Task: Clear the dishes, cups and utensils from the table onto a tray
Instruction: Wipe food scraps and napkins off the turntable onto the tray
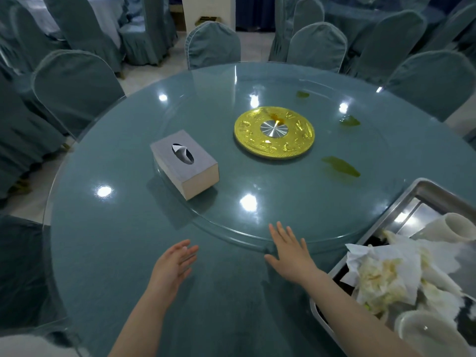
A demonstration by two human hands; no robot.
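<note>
A steel tray sits at the table's right edge. It holds crumpled, stained napkins, a white cup lying on its side and a clear plastic bowl. My right hand lies flat with straight fingers on the rim of the glass turntable, just left of the tray. My left hand hovers over the table near the front edge, fingers relaxed, holding nothing.
A grey tissue box stands on the turntable's left part, and a gold disc marks its centre. Greenish sauce smears dot the glass at right. Covered chairs ring the round table.
</note>
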